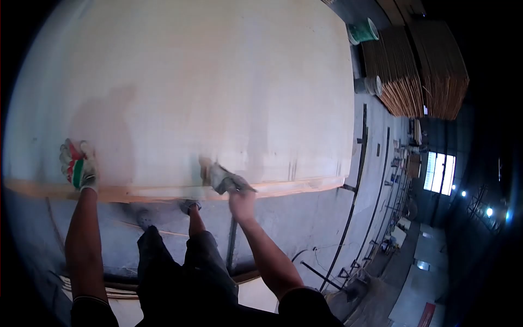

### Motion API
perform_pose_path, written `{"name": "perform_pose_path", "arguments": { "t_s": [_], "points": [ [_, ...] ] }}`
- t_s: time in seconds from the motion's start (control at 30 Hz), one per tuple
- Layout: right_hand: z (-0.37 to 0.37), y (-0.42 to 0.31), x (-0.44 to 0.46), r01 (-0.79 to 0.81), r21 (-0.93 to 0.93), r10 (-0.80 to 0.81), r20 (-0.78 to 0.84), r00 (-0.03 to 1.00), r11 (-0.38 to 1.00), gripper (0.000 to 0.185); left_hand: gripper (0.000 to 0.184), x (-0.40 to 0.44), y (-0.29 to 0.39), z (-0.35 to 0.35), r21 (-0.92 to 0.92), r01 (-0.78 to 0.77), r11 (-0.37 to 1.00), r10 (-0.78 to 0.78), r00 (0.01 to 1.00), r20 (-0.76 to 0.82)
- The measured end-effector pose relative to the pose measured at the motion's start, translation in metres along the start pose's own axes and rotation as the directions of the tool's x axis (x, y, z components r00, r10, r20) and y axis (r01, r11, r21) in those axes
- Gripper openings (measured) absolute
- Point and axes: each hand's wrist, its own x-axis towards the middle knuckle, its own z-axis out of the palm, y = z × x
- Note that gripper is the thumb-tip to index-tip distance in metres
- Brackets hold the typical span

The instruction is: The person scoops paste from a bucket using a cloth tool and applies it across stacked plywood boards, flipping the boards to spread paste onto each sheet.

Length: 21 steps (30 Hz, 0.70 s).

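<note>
A large pale wood sheet, like veneer or plywood, spans most of the view, with layered edges along its near side. My left hand, in a whitish glove with red and green bands, rests on the sheet near its front left edge, fingers apart and holding nothing. Near the middle of the front edge is my right hand, in a grey, loose-cuffed glove. Its fingers are closed around a small brownish tool, partly hidden and blurred; its kind is unclear. A shadow falls on the sheet above my left hand.
Beyond the right edge stand a green bucket and a grey bucket. Tall stacks of brown sheets rise behind them. My legs and feet are below the front edge on the grey floor. A bright window is far right.
</note>
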Motion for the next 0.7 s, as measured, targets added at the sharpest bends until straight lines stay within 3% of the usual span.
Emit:
{"name": "perform_pose_path", "arguments": {
  "t_s": [0.03, 0.1, 0.13, 0.17, 0.2, 0.27, 0.37, 0.4, 0.43, 0.47, 0.5, 0.53, 0.57, 0.63, 0.67, 0.7],
  "points": [
    [0.013, -0.01, -0.001, 0.006, 0.002, -0.006, 0.008, 1.0, 1.0, 0.02, 0.068, 0.0, -0.003, -0.004, 0.013, 0.011, 1.0, -0.011, 1.0, -0.005],
    [0.044, -0.029, 0.008, -0.177, 0.213, 0.178, 0.016, 0.984, 0.961, 0.02, 0.068, 0.006, -0.015, -0.01, 0.017, 0.022, 1.0, -0.022, 1.0, -0.02],
    [0.068, -0.026, 0.018, -0.096, -0.125, 0.092, -0.042, 0.995, 0.987, 0.024, 0.067, 0.004, -0.022, -0.015, 0.021, 0.029, 0.999, -0.028, 0.999, -0.025],
    [0.091, -0.021, 0.02, -0.024, -0.452, -0.008, -0.069, 0.998, 0.892, 0.029, 0.067, 0.005, -0.032, -0.018, 0.015, 0.031, 0.999, -0.03, 0.999, -0.031],
    [0.101, -0.026, 0.004, -0.022, -0.455, -0.013, -0.073, 0.997, 0.89, 0.029, 0.067, 0.007, -0.045, -0.021, 0.006, 0.024, 1.0, -0.024, 0.999, -0.037],
    [0.113, -0.041, -0.032, 0.376, -0.543, -0.349, 0.158, 0.924, 0.75, 0.04, 0.067, 0.009, -0.07, -0.026, -0.014, 0.008, 1.0, -0.008, 0.999, -0.04],
    [0.166, -0.047, -0.11, 0.368, -0.556, -0.395, 0.075, 0.916, 0.746, 0.04, 0.067, 0.015, -0.11, -0.023, -0.063, -0.038, 0.997, 0.035, 0.998, -0.044],
    [0.19, -0.072, -0.123, 0.28, -0.53, -0.266, 0.104, 0.958, 0.8, 0.041, 0.064, 0.02, -0.124, -0.017, -0.162, -0.148, 0.976, 0.136, 0.987, -0.086],
    [0.211, -0.094, -0.14, 0.281, -0.534, -0.27, 0.101, 0.958, 0.797, 0.041, 0.061, 0.028, -0.139, -0.014, -0.253, -0.259, 0.932, 0.23, 0.963, -0.138],
    [0.239, -0.116, -0.149, 0.14, -0.446, -0.096, 0.12, 0.988, 0.884, 0.037, 0.061, 0.048, -0.164, -0.009, -0.24, -0.243, 0.94, 0.211, 0.966, -0.152],
    [0.263, -0.142, -0.157, -0.017, -0.36, 0.08, 0.16, 0.984, 0.933, 0.033, 0.058, 0.071, -0.191, -0.002, -0.47, -0.347, 0.811, 0.283, 0.937, -0.204],
    [0.279, -0.167, -0.168, 0.062, -0.261, -0.023, 0.151, 0.988, 0.963, 0.028, 0.055, 0.097, -0.217, 0.005, -0.657, -0.434, 0.617, 0.338, 0.899, -0.277],
    [0.292, -0.194, -0.165, 0.084, -0.245, -0.044, 0.167, 0.985, 0.966, 0.028, 0.055, 0.137, -0.24, 0.001, -0.643, -0.432, 0.632, 0.322, 0.902, -0.289],
    [0.303, -0.235, -0.165, 0.14, -0.039, -0.13, 0.192, 0.973, 0.989, 0.027, 0.047, 0.221, -0.288, -0.004, -0.546, -0.456, 0.703, 0.233, 0.873, -0.429],
    [0.315, -0.257, -0.16, 0.118, -0.025, -0.112, 0.177, 0.978, 0.993, 0.027, 0.047, 0.258, -0.323, 0.033, -0.31, -0.4, 0.863, 0.34, 0.912, -0.231],
    [0.328, -0.279, -0.152, 0.096, -0.012, -0.092, 0.162, 0.982, 0.995, 0.026, 0.047, 0.298, -0.368, 0.077, -0.03, -0.369, 0.929, 0.37, 0.929, -0.002]
  ]
}}
